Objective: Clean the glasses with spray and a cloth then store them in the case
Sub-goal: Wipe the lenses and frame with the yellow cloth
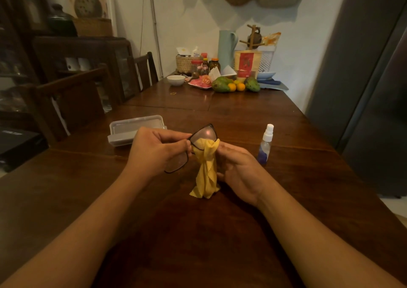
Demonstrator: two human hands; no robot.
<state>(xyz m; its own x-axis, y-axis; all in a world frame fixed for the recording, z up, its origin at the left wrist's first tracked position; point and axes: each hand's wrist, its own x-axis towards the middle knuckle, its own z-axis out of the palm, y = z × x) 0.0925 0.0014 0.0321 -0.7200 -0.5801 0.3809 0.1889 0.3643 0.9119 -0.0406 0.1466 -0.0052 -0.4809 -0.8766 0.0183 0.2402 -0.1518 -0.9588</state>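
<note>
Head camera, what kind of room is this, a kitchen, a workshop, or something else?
Most likely a home dining room: a long wooden table with chairs drawn up on its left, fruit, jars and a bowl at its far end, and a dark glass-fronted cabinet by the wall.

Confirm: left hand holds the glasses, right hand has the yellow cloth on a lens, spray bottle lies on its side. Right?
One error: in the head view the spray bottle stands upright on the table, beside the right hand. The rest holds: left hand holds the glasses, right hand has the yellow cloth on a lens.
</note>
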